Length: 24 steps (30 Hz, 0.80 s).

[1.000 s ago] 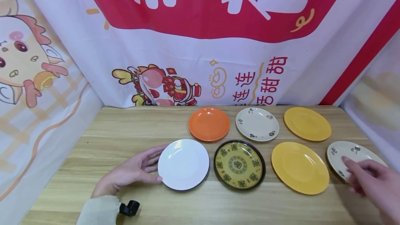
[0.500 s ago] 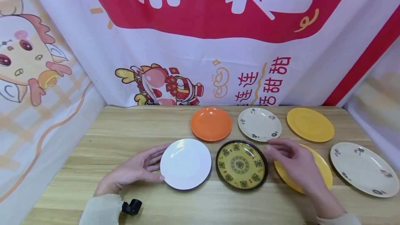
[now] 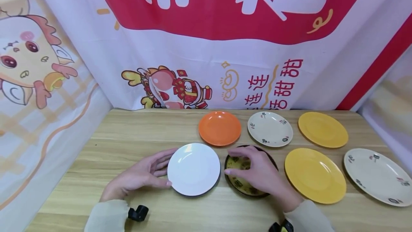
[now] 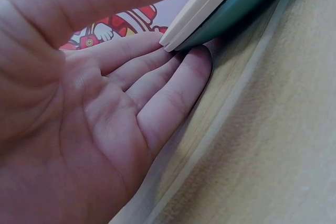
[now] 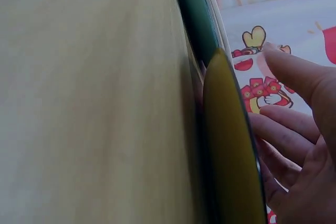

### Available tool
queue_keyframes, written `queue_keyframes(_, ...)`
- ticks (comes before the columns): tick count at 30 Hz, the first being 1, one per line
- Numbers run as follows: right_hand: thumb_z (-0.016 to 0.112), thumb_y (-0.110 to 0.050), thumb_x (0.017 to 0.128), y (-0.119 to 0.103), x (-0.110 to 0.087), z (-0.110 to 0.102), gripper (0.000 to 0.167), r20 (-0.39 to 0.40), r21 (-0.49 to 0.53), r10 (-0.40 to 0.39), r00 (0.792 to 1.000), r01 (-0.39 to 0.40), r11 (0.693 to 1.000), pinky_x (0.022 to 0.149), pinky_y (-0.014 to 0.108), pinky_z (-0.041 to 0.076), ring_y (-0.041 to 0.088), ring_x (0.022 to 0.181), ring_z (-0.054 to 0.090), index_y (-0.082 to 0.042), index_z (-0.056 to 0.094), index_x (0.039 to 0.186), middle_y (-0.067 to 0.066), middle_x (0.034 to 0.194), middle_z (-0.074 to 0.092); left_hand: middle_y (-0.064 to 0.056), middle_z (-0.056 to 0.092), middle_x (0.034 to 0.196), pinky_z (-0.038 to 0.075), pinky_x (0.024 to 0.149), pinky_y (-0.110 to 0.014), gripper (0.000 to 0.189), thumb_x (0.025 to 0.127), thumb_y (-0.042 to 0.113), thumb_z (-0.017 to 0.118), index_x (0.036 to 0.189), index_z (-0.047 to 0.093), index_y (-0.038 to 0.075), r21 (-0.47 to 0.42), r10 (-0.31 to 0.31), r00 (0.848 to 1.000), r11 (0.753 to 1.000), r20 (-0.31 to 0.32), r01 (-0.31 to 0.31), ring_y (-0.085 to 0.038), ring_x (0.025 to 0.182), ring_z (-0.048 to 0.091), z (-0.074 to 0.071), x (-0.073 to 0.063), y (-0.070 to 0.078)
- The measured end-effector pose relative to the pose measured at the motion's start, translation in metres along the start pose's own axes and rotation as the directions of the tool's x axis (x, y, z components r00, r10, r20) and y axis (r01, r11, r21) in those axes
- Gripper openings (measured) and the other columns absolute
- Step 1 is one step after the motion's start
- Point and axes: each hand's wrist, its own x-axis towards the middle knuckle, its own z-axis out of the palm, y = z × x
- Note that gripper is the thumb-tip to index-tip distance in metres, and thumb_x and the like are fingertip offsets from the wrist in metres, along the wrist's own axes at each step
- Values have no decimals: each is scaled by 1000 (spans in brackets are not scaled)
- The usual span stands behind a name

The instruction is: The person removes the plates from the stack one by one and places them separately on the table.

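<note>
At the left edge of the white plate [image 3: 194, 169] is my left hand [image 3: 138, 176], its thumb tip at the near rim and its fingers stretched along the far-left side. The left wrist view shows pale rims lying over a dark green plate [image 4: 236, 17], with the fingertips right under them. My right hand [image 3: 257, 171] hovers above the olive patterned plate [image 3: 240, 186], thumb and fingers spread apart and holding nothing; it covers much of the plate's pattern. In the right wrist view, that plate's ochre underside [image 5: 228, 140] shows beside the fingers.
Behind stand an orange plate [image 3: 220, 128], a cream plate with small motifs [image 3: 270, 129] and a yellow plate [image 3: 323, 129]. Another yellow plate [image 3: 315, 175] and a cream oval plate [image 3: 379, 177] lie to the right. A printed cloth [image 3: 206, 53] closes off the wooden table's [image 3: 128, 128] back.
My right hand has travelled left, from the cream oval plate past the front yellow plate to over the patterned plate. The left hand stays at the white plate; the view shifts slightly.
</note>
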Motion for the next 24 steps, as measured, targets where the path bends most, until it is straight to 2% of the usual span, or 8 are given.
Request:
queue_keyframes(4, 96, -49, 78, -6, 9, 8, 66, 54, -8, -2, 999, 3, 1000, 113, 55, 54, 22, 130, 62, -26, 74, 136, -5, 135, 68, -17, 26, 178, 52, 118, -32, 102, 87, 4, 88, 170, 29, 13, -1, 0, 1000, 1000, -1, 0, -44, 163, 29, 1, 1, 0)
queue_keyframes(9, 101, -52, 69, -11, 17, 16, 79, 125, -16, 13, 992, -11, 1000, 112, 54, 53, 20, 126, 58, -28, 71, 138, -3, 134, 63, -19, 26, 178, 52, 117, -31, 103, 87, 2, 87, 171, 28, 12, -6, 23, 1000, 1000, 16, -23, -44, 162, 31, 1, 1, -1)
queue_keyframes(13, 103, -49, 65, -13, 20, 20, 82, 139, -27, 0, 990, 4, 1000, 117, 58, 50, 23, 132, 57, -29, 72, 138, 0, 139, 62, -20, 27, 178, 53, 116, -30, 102, 87, 1, 86, 171, 28, 11, 1, 36, 999, 999, 22, -36, -44, 162, 31, 1, 2, -2)
queue_keyframes(16, 104, -48, 64, -14, 21, 21, 84, 138, -34, -25, 990, 30, 999, 117, 60, 51, 25, 134, 57, -27, 71, 139, 4, 142, 61, -18, 29, 177, 52, 118, -33, 100, 88, 3, 87, 170, 30, 11, 11, 21, 1000, 1000, 1, -21, -43, 162, 32, 2, 2, -1)
queue_keyframes(18, 105, -48, 63, -13, 21, 22, 86, 140, -38, -35, 990, 40, 998, 116, 60, 51, 25, 135, 56, -26, 71, 139, 5, 143, 61, -16, 34, 175, 51, 119, -35, 95, 89, 9, 87, 168, 35, 11, 47, -1, 998, 999, -67, 4, -41, 160, 37, 2, 2, 1)
queue_keyframes(20, 105, -49, 62, -13, 22, 23, 90, 146, -48, -41, 988, 48, 998, 116, 61, 51, 26, 136, 55, -25, 70, 141, 6, 143, 61, -14, 43, 171, 51, 120, -38, 89, 90, 17, 88, 165, 41, 10, 99, -11, 986, 995, -167, 28, -38, 156, 46, 3, 3, 4)
queue_keyframes(22, 105, -48, 61, -14, 22, 23, 94, 158, -59, -49, 986, 59, 996, 116, 62, 50, 27, 138, 54, -25, 69, 144, 6, 145, 61, -13, 53, 163, 54, 117, -38, 81, 91, 24, 88, 159, 49, 9, 159, -8, 961, 986, -277, 54, -34, 146, 57, 4, 4, 6)
queue_keyframes(24, 106, -47, 60, -14, 23, 24, 97, 167, -69, -64, 984, 76, 995, 116, 63, 50, 27, 139, 52, -25, 68, 147, 6, 145, 62, -14, 63, 151, 58, 107, -33, 74, 90, 27, 89, 153, 56, 8, 202, 1, 934, 976, -357, 76, -30, 132, 65, 5, 6, 8)
